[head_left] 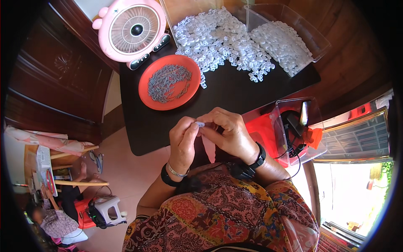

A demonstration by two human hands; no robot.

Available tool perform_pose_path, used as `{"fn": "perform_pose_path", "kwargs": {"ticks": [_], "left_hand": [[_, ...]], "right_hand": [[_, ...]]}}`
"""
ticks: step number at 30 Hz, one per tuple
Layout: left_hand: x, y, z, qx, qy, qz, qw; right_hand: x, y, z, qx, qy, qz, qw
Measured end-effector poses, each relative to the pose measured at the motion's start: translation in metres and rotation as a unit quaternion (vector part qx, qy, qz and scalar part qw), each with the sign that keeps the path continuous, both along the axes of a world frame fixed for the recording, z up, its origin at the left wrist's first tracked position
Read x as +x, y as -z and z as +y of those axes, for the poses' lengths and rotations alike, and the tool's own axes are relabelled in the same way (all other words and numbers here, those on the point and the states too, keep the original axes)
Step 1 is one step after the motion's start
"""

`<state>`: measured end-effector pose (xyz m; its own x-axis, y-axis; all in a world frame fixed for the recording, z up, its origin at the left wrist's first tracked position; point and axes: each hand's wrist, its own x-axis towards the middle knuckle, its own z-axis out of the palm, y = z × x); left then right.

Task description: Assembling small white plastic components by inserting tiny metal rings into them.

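Observation:
My left hand (183,140) pinches a small white plastic piece (200,124) between thumb and fingertips, just in front of the black table's near edge. My right hand (226,131) meets it there, its thumb and fingers closed at the piece; whatever they hold is hidden. Beyond my hands lies an orange-red plate (145,90) with many thin grey nail-like pins (163,82) in it. Farther back, a large heap of similar white plastic pieces (218,38) spreads over the table.
On the black table (239,98) stand a pink fan (136,29) and a clear bin (289,44) of white pieces. A clear box (300,130) with cables is at the right, beside something red. Another person (61,220) sits at the lower left, near a white stool (109,210).

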<state>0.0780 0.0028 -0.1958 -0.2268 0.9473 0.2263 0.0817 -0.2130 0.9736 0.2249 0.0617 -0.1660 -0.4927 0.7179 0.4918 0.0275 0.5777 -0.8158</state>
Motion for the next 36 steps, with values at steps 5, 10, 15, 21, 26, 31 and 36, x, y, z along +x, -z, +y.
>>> {"fn": "perform_pose_path", "kwargs": {"ticks": [5,10,15,21,26,31,36], "left_hand": [[-0.004,-0.007,-0.002,-0.009,0.041,0.043,0.998],[-0.002,-0.006,-0.005,-0.033,0.019,-0.001,0.999],[0.001,-0.009,-0.007,-0.044,-0.002,-0.052,0.998],[-0.004,-0.007,-0.010,-0.054,0.009,-0.029,0.998],[-0.004,-0.007,-0.010,-0.056,0.008,0.015,0.998],[-0.003,-0.009,-0.010,-0.047,0.011,0.010,0.999],[-0.004,-0.013,-0.012,-0.072,0.026,0.005,0.997]], "right_hand": [[0.006,0.001,0.002,-0.180,-0.078,0.002,0.981],[0.004,0.004,-0.003,-0.282,-0.128,0.069,0.948],[0.002,0.020,-0.002,-0.316,-0.126,0.080,0.937],[0.003,0.018,-0.002,-0.311,-0.124,0.060,0.940],[-0.001,0.023,-0.004,-0.293,-0.114,0.094,0.945],[-0.003,0.021,-0.006,-0.324,-0.140,0.156,0.922],[0.004,0.015,-0.005,-0.293,-0.144,0.055,0.944]]}}
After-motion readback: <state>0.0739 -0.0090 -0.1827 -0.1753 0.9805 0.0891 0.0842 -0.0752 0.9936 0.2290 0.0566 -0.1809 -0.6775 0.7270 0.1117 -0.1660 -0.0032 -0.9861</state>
